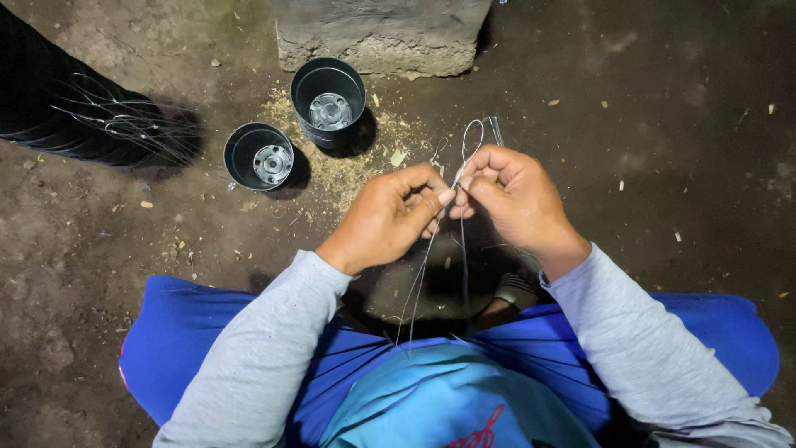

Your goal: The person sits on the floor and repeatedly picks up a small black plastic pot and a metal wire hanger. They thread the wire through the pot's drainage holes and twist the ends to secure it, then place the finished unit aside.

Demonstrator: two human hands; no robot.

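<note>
While we sat over the dirt floor (663, 166), our left hand (390, 217) and right hand (514, 195) pinched a thin wire (461, 178), looped above the fingers, its ends trailing toward our lap. Two black pots (327, 99) stood left of the wire, near a stone block (381, 33).
</note>
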